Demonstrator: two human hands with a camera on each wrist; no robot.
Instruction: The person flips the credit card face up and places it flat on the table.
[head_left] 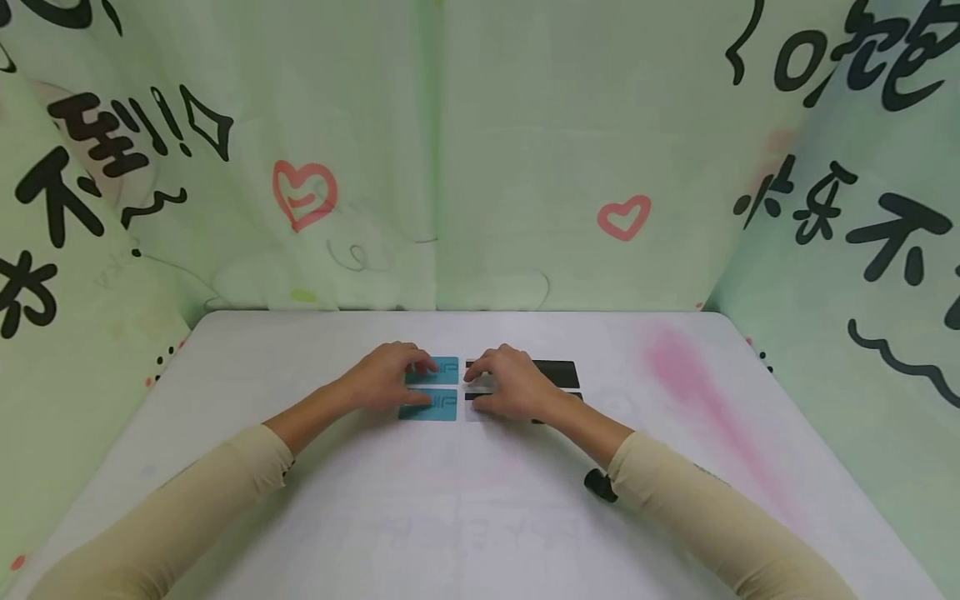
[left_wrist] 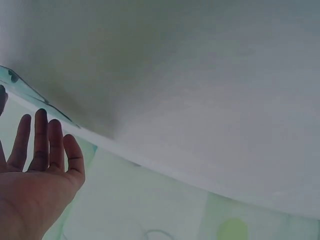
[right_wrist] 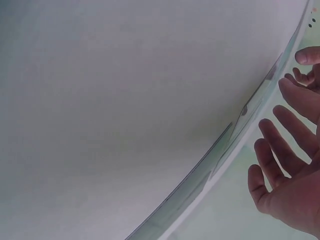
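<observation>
Two blue cards (head_left: 444, 405) with pale lettering lie one above the other, in line, on the white table. My left hand (head_left: 386, 377) is over their left part, thumb on the lower card and fingertips at the upper one. To their right, across a narrow gap, lie greyish cards (head_left: 470, 408) with a dark stripe, largely hidden under my right hand (head_left: 513, 385), whose fingertips touch them. A black card (head_left: 557, 374) shows beyond that hand, with another dark edge below it. In the left wrist view the left hand's fingers are nearly straight; in the right wrist view the right hand's fingers are slightly bent.
The white table (head_left: 360, 517) has rounded far corners and a pink smear on its right side. Beside the right sleeve is a small black object (head_left: 600, 485), its kind unclear. Pale green curtains (head_left: 517, 100) with black writing and red hearts hang behind and at both sides.
</observation>
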